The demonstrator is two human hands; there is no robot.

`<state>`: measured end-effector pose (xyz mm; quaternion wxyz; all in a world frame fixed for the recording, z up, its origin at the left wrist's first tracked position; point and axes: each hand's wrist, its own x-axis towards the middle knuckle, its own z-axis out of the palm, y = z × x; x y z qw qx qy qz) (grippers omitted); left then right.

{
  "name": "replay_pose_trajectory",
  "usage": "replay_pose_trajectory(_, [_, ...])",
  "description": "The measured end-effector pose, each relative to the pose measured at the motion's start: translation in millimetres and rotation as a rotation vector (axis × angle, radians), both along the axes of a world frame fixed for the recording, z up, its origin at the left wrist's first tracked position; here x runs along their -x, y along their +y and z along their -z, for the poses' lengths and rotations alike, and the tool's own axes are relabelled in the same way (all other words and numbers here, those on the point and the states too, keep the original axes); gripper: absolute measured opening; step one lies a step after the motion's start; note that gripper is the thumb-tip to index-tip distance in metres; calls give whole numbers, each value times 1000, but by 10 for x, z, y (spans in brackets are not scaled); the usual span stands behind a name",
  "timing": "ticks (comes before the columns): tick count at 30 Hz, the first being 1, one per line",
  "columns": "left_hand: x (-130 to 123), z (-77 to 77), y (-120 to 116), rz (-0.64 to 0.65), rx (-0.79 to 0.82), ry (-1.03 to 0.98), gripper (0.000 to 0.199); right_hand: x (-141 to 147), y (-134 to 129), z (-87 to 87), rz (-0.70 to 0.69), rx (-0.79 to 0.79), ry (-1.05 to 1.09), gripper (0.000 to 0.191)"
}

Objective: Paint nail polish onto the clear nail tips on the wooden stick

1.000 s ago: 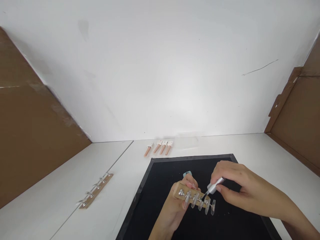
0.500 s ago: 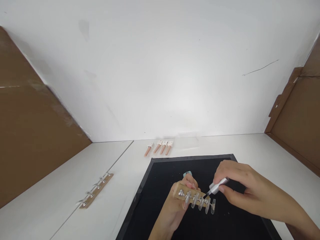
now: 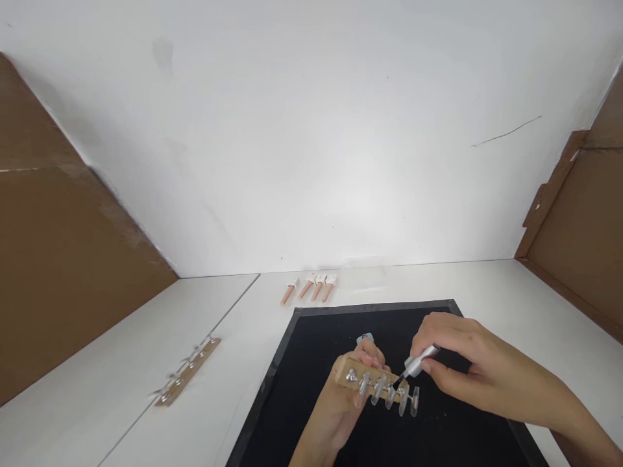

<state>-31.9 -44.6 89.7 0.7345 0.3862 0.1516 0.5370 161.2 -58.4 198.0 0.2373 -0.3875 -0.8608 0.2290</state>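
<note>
My left hand (image 3: 335, 405) is closed around a wooden nail tip stand (image 3: 344, 373), which it holds above the black mat. Along the stand, several clear nail tips (image 3: 378, 391) stick out on small metal holders. Between the thumb and fingers of my right hand (image 3: 467, 363) is a silver-capped nail polish brush (image 3: 421, 360), pointing down and left. Its dark bristles are at one of the middle nail tips; whether they touch it I cannot tell. Just beyond my left fingers a light-blue object (image 3: 365, 337) shows in part.
Several small bottles with pinkish caps (image 3: 318, 287) lie at the back of the white table (image 3: 233, 363). Another wooden stand with clear tips (image 3: 189, 373) rests on the left. Under my hands is the black mat (image 3: 413, 447). Brown panels (image 3: 63, 246) flank both sides, with a white wall behind.
My right hand has shifted slightly left with the brush, whose tip moved a little along the nail tips. My left hand and the stand have hardly moved.
</note>
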Motion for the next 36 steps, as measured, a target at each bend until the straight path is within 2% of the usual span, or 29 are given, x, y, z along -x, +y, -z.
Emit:
replay_pose_trajectory(14, [33, 50, 4, -3, -8, 9, 24, -46, -12, 16, 47, -9, 7, 15])
replay_pose_trajectory(24, [-3, 48, 27, -8, 6, -17, 25, -4, -14, 18, -27, -1, 29, 17])
replay_pose_trajectory(32, [-23, 8, 1, -7, 9, -63, 5, 14, -4, 15, -20, 3, 14, 15])
replay_pose_trajectory(36, [-10, 21, -10, 6, 4, -75, 3, -7, -14, 16, -3, -21, 26, 15])
